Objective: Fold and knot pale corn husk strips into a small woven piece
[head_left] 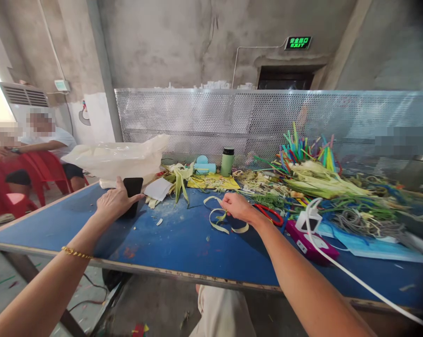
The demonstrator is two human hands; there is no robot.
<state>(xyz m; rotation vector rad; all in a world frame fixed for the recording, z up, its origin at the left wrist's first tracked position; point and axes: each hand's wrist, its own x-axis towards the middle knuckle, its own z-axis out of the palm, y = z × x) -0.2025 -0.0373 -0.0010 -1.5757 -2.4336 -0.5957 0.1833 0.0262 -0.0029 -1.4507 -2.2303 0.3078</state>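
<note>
My left hand (113, 202) grips a black smartphone (133, 188) over the left part of the table, its thumb reaching across the phone's lower front. Some of its fingers are hidden by the phone. Pinched in my right hand (237, 207) is a narrow pale-yellow strip (214, 223), which hangs in loose curls onto the blue tabletop (183, 243). Between the two hands lie white paper (157, 188) and a dried corn husk (181, 180). Right beside my right hand rests a red loop (269, 214), perhaps a tool handle.
A clear plastic bag (123, 157) sits at the back left. Behind lie a green bottle (227, 162) and a yellow sheet (211, 181). Husks (320, 180), coiled cords (361, 220) and a purple power strip (311, 243) with a white cable crowd the right. People sit on red chairs (46, 171).
</note>
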